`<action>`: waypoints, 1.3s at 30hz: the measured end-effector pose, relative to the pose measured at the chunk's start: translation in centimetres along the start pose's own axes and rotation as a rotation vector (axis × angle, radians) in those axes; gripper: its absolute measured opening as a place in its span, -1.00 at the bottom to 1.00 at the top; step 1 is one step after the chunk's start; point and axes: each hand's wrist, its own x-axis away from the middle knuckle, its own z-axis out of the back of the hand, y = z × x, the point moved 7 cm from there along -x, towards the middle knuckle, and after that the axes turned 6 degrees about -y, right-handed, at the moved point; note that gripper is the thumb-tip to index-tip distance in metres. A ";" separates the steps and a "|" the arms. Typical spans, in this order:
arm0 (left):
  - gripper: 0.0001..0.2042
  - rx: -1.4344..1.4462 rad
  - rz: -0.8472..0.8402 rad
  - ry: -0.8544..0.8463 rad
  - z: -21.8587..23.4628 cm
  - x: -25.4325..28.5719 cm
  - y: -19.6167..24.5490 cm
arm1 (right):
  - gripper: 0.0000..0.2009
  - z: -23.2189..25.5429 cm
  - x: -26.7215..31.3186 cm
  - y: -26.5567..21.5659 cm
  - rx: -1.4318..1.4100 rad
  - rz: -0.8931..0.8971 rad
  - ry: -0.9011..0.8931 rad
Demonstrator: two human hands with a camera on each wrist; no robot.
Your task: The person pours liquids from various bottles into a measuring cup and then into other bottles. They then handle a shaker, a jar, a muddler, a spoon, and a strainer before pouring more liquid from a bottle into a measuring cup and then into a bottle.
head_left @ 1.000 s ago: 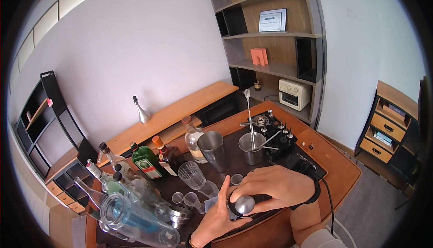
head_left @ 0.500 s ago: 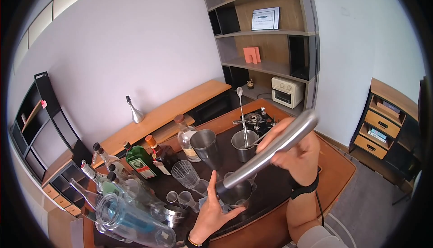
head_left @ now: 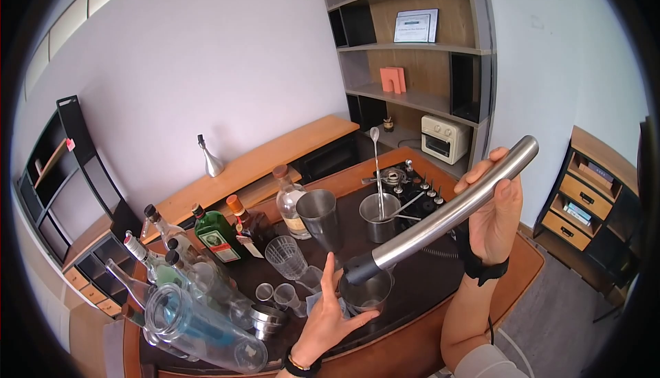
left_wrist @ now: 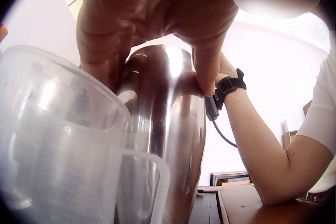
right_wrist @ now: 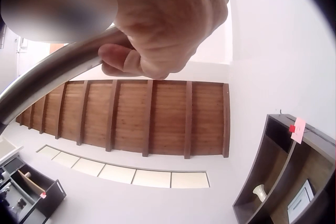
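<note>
My right hand (head_left: 496, 220) grips a long steel muddler (head_left: 450, 213) with a black head, held slanted with its bare end raised to the right. The black head overlaps the rim of a steel shaker tin (head_left: 377, 288) in the head view. My left hand (head_left: 324, 326) holds this tin near its rim, thumb on one side and fingers on the other, as the left wrist view shows. Beside the tin stands a clear plastic jug with a handle (left_wrist: 58, 145). In the right wrist view the fingers wrap the muddler's shaft (right_wrist: 63, 66).
Another tall tin (head_left: 320, 216) and a cut-glass tumbler (head_left: 285, 257) stand beyond my left hand. A bar spoon (head_left: 379, 165) leans in a steel cup (head_left: 378, 225). Several bottles (head_left: 216, 237), a large clear pitcher (head_left: 206, 330) and a strainer (head_left: 267, 319) crowd the left.
The muddler was upright over the tin under my right hand; it has lifted and tilted up to the right. My left hand stays at the tin.
</note>
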 end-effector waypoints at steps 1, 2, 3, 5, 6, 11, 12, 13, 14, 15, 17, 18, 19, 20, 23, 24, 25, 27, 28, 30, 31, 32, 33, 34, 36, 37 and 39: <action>0.23 -0.011 0.008 0.000 0.0 0.0 0.0 | -0.53 -0.1 0.0 0.0 0.024 0.004 -0.001; 0.23 -0.021 0.016 0.000 0.0 0.0 0.0 | -0.55 -0.4 0.0 0.0 0.047 0.007 -0.003; 0.23 -0.019 0.012 -0.001 0.0 0.0 0.0 | -0.56 -0.6 0.0 0.0 0.071 0.010 -0.004; 0.23 -0.015 0.003 -0.002 0.0 0.0 0.0 | -0.57 -0.7 0.0 0.1 0.066 -0.001 -0.010; 0.23 0.004 0.025 -0.013 0.0 0.0 -0.1 | -0.58 -0.7 0.0 0.2 0.063 -0.006 -0.014; 0.24 -0.058 0.006 0.006 0.1 0.1 0.2 | -0.58 -0.4 0.0 0.6 0.013 -0.003 0.009; 0.24 -0.053 0.015 0.000 0.1 0.1 0.0 | -0.58 -0.2 0.0 0.8 -0.009 -0.004 0.022; 0.24 -0.048 0.023 -0.005 0.0 0.1 -0.4 | -0.58 0.0 0.0 0.9 -0.007 -0.010 0.029; 0.25 -0.043 0.032 -0.011 -0.1 0.1 -0.7 | -0.59 0.1 0.0 1.1 -0.006 -0.016 0.036; 0.25 -0.062 0.036 -0.011 -0.1 0.2 -0.8 | -0.59 0.2 0.0 1.2 -0.004 -0.022 0.044; 0.25 -0.099 0.043 -0.013 -0.2 0.2 -0.8 | -0.60 0.3 0.0 1.5 -0.006 -0.029 0.035; 0.25 -0.097 0.033 -0.012 -0.1 0.2 -0.7 | -0.61 0.3 0.0 1.6 -0.008 -0.032 0.032; 0.25 -0.096 0.023 -0.011 -0.1 0.2 -0.4 | -0.61 0.2 0.0 1.7 -0.016 -0.041 0.030; 0.25 -0.095 0.013 -0.011 0.0 0.2 -0.3 | -0.61 0.1 0.0 1.8 -0.023 -0.049 0.029; 0.25 -0.087 0.019 -0.016 -0.2 0.2 -0.7 | -0.63 -0.3 0.1 2.2 -0.038 -0.065 0.016; 0.25 -0.081 0.014 -0.016 -0.2 0.2 -0.5 | -0.63 -0.4 0.1 2.3 -0.042 -0.068 0.010; 0.24 -0.074 0.009 -0.015 -0.1 0.2 -0.3 | -0.64 -0.4 0.1 2.5 -0.049 -0.069 0.012; 0.22 -0.069 0.006 -0.017 -0.1 0.2 -0.3 | -0.66 -0.7 0.2 2.8 -0.063 -0.071 0.014; 0.21 -0.069 0.009 -0.020 -0.1 0.1 -0.5 | -0.67 -0.8 0.2 3.0 -0.069 -0.073 0.017; 0.17 -0.038 0.057 -0.035 -0.2 0.2 -0.9 | -0.68 -1.0 0.3 3.4 -0.083 -0.077 0.022; 0.15 -0.006 0.102 -0.048 -0.3 0.4 -1.1 | -0.68 -1.1 0.3 3.6 -0.083 -0.085 0.020; 0.13 0.026 0.147 -0.060 -0.3 0.5 -1.3 | -0.69 -1.2 0.4 3.9 -0.084 -0.093 0.018; 0.16 0.018 0.134 -0.072 -0.3 0.4 -1.0 | -0.69 -1.4 0.5 4.1 -0.086 -0.101 0.015; 0.18 0.010 0.121 -0.084 -0.2 0.3 -0.7 | -0.69 -1.6 0.5 4.2 -0.080 -0.106 0.003; 0.21 0.007 0.115 -0.088 0.0 0.3 -0.3 | -0.69 -2.0 0.6 4.3 -0.067 -0.116 -0.020; 0.23 0.013 0.120 -0.081 0.0 0.3 -0.2 | -0.67 -2.2 0.6 4.4 -0.054 -0.110 -0.024; 0.23 0.008 0.104 -0.044 0.1 0.3 -0.1 | -0.63 -2.9 0.8 4.3 -0.023 -0.096 -0.030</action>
